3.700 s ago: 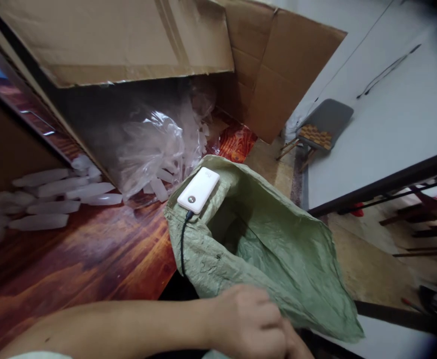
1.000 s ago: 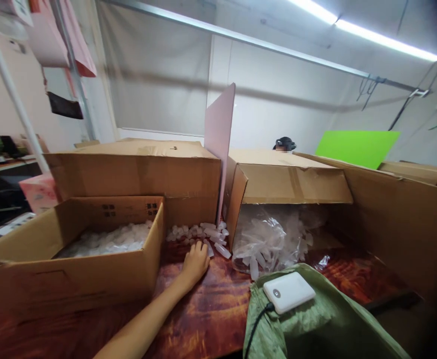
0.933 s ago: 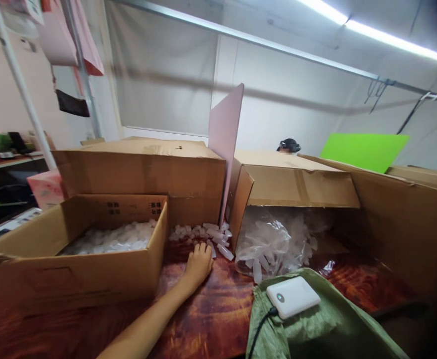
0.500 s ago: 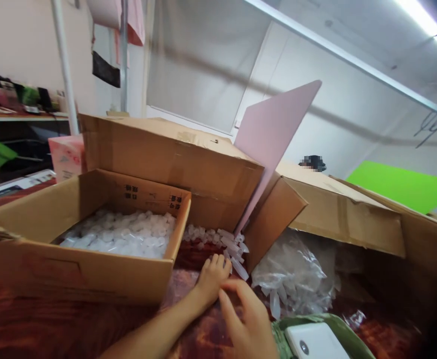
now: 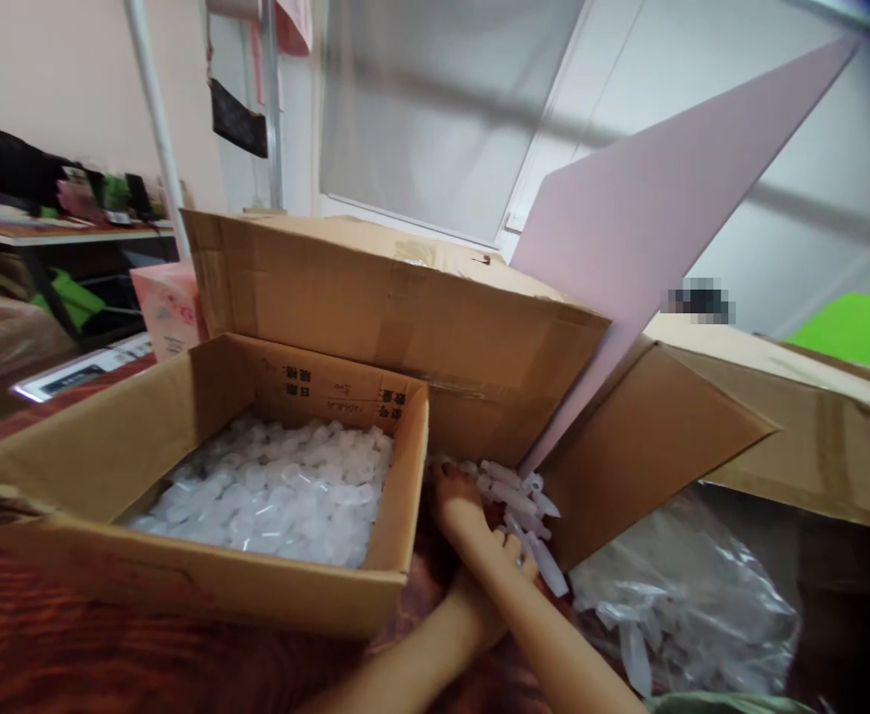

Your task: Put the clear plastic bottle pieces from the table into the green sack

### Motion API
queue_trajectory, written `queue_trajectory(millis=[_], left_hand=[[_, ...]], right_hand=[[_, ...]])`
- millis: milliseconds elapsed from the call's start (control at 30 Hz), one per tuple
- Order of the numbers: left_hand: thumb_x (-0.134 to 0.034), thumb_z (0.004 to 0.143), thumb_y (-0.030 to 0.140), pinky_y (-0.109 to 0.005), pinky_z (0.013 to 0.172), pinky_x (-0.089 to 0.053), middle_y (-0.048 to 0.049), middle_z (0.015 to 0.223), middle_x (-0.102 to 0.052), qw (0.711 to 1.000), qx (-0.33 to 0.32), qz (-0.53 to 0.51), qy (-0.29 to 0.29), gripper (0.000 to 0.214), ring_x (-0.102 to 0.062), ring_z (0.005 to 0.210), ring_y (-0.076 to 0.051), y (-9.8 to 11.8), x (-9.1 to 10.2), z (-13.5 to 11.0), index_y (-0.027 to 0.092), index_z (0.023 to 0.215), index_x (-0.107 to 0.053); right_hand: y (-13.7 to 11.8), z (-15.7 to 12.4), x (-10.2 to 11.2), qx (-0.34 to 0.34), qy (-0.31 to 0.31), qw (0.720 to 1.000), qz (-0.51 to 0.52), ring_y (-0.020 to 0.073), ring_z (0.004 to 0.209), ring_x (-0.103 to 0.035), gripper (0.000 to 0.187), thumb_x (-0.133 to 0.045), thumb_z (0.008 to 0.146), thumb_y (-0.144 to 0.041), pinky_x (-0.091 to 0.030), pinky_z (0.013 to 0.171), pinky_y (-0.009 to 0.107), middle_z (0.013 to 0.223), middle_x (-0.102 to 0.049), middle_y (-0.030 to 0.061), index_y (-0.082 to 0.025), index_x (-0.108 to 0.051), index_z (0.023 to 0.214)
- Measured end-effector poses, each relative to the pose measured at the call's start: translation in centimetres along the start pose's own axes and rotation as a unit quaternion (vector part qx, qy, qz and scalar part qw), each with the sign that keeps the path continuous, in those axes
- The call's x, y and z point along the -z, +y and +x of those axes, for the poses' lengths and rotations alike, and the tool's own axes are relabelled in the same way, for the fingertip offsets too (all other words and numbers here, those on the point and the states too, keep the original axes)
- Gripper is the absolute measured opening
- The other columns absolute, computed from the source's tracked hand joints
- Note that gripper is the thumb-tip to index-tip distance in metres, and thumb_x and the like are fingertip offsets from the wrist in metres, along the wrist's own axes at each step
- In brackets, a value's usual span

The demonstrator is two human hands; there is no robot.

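Both hands reached into loose clear plastic tubes (image 5: 513, 493) between the cartons: right hand (image 5: 458, 503) ahead, left hand (image 5: 505, 565) beneath it, grips hidden. Gathering seemed underway; closing fingers around tubes comes next.

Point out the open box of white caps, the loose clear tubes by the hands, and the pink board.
open box of white caps (image 5: 405, 466), head view, right wall.
loose clear tubes (image 5: 513, 493), head view, middle of pile.
pink board (image 5: 658, 208), head view, flat face.

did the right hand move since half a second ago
Yes. The right hand has reached forward past the left hand into the loose clear tubes, beside the open carton.
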State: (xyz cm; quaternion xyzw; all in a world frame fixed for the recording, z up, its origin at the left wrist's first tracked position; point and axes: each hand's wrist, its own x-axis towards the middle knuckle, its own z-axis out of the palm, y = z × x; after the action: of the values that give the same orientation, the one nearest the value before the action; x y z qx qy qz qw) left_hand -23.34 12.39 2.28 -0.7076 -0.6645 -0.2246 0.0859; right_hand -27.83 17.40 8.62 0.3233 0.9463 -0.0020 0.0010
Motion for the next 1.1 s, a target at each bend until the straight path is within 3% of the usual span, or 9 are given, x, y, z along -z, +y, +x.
queue_trajectory(millis=[133, 367, 533, 700, 933, 1100], left_hand=[[-0.046, 0.099, 0.034, -0.044, 0.095, -0.044, -0.0142, 0.121, -0.057, 1.0, -0.022, 0.01, 0.004, 0.027, -0.051, 0.107, -0.029, -0.1, 0.0, -0.1, 0.016, 0.111, -0.062], [-0.038, 0.1, 0.037, -0.043, 0.089, -0.048, -0.0115, 0.119, -0.058, 0.999, -0.003, 0.032, 0.025, 0.03, -0.055, 0.101, -0.027, -0.2, -0.6, -0.8, 0.022, 0.109, -0.062], [-0.041, 0.098, 0.04, -0.041, 0.085, -0.052, -0.0106, 0.116, -0.06, 0.998, 0.001, 0.056, 0.034, 0.03, -0.057, 0.095, -0.025, -0.3, -0.8, -0.7, 0.023, 0.113, -0.061], [-0.033, 0.102, 0.032, -0.041, 0.081, -0.052, -0.0123, 0.112, -0.06, 0.997, 0.007, 0.061, 0.04, 0.033, -0.058, 0.093, -0.025, -0.6, -1.2, -0.4, 0.02, 0.113, -0.062], [-0.036, 0.101, 0.033, -0.042, 0.085, -0.047, -0.0136, 0.111, -0.059, 0.998, 0.009, 0.044, 0.032, 0.029, -0.056, 0.096, -0.026, -0.7, -2.5, -0.4, 0.017, 0.112, -0.058], [-0.04, 0.1, 0.034, -0.041, 0.089, -0.045, -0.0152, 0.114, -0.058, 0.999, 0.011, 0.032, 0.03, 0.029, -0.054, 0.1, -0.026, -0.4, -2.2, -0.7, 0.013, 0.112, -0.057]], right_hand=[[-0.1, 0.7, -1.0, 0.012, -0.009, 1.0, -0.008, 0.0217, 0.101, -0.062, 0.027, -0.059, 0.097, -0.03, -0.055, 0.085, 0.041, 0.117, -0.061, 0.0079, -0.016, -0.058, 0.12], [-0.3, 0.6, -2.3, 0.03, 0.002, 0.999, -0.015, 0.0226, 0.103, -0.062, 0.031, -0.058, 0.097, -0.028, -0.055, 0.085, 0.041, 0.117, -0.06, 0.0085, -0.016, -0.056, 0.125], [-0.5, 0.5, -2.5, 0.045, -0.001, 0.999, -0.011, 0.0227, 0.105, -0.061, 0.028, -0.058, 0.097, -0.025, -0.055, 0.083, 0.039, 0.117, -0.06, 0.0086, -0.017, -0.057, 0.124], [-0.8, 1.1, -2.3, 0.002, -0.012, 1.0, 0.002, 0.0226, 0.105, -0.061, 0.027, -0.059, 0.097, -0.027, -0.055, 0.086, 0.041, 0.12, -0.06, 0.0089, -0.016, -0.058, 0.121], [-1.0, 1.4, -1.7, -0.063, -0.049, 0.995, 0.052, 0.0207, 0.097, -0.063, 0.03, -0.058, 0.097, -0.032, -0.056, 0.083, 0.04, 0.12, -0.06, 0.0087, -0.017, -0.057, 0.124], [-1.0, 1.1, -1.6, -0.08, -0.052, 0.99, 0.1, 0.0215, 0.099, -0.062, 0.03, -0.06, 0.096, -0.033, -0.055, 0.085, 0.042, 0.122, -0.059, 0.0089, -0.017, -0.057, 0.122]])
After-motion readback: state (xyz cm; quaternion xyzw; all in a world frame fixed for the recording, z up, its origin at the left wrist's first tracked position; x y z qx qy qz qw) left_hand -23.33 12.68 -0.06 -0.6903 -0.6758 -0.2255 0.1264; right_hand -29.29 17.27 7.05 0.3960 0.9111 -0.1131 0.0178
